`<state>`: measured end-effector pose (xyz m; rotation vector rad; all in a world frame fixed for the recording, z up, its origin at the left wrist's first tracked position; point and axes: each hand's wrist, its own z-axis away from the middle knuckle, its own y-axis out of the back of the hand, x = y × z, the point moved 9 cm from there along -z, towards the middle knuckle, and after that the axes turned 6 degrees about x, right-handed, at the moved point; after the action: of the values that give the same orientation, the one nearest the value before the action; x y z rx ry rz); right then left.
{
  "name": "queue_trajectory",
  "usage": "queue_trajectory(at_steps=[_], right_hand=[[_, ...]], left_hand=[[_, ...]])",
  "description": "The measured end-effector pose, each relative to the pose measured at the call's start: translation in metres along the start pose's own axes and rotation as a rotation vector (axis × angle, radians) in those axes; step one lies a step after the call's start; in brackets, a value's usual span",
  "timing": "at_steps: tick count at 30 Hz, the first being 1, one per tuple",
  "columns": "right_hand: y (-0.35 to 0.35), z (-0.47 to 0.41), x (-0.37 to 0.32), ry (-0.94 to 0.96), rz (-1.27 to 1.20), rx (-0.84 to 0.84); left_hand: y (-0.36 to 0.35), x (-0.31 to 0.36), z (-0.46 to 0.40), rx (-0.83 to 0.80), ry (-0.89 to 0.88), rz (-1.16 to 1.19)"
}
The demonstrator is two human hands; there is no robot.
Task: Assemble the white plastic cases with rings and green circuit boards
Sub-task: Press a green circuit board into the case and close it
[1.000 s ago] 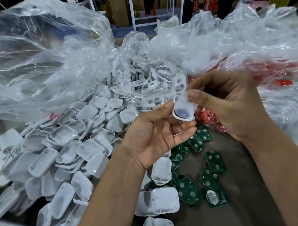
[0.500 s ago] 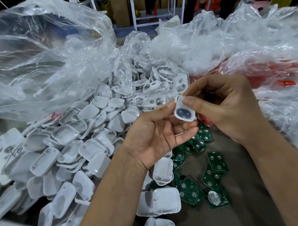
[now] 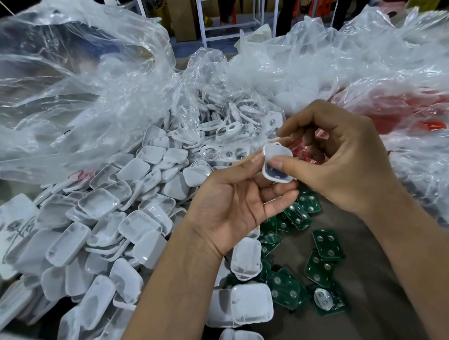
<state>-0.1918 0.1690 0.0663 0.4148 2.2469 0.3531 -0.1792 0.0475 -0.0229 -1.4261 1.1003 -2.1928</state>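
Above the brown surface (image 3: pixel 369 279), one small glossy white plastic case (image 3: pixel 276 165) with rounded corners sits pinched between left hand (image 3: pixel 234 202) and right hand (image 3: pixel 345 163), both clamped on it. Dozens of matching white shells (image 3: pixel 100 225) heap left; roughly ten flat green circuit boards (image 3: pixel 325 245) lie below; crinkled clear bags (image 3: pixel 75 86) behind.

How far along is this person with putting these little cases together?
Early, it seems. Finished pieces can't be told apart in the big pile of white cases. In hand: one small white case, pinched between the left hand and right hand. Left: many loose green circuit boards and bagged white rings.
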Motion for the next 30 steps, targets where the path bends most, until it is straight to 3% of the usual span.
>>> queue_trajectory(at_steps=[12,30], right_hand=[[-0.004,0.001,-0.014,0.146,0.184,-0.017],[-0.007,0.002,-0.012,0.143,0.14,-0.037]], left_hand=[[-0.001,0.005,-0.001,-0.023,-0.04,0.04],[0.003,0.006,-0.003,0.013,-0.052,0.066]])
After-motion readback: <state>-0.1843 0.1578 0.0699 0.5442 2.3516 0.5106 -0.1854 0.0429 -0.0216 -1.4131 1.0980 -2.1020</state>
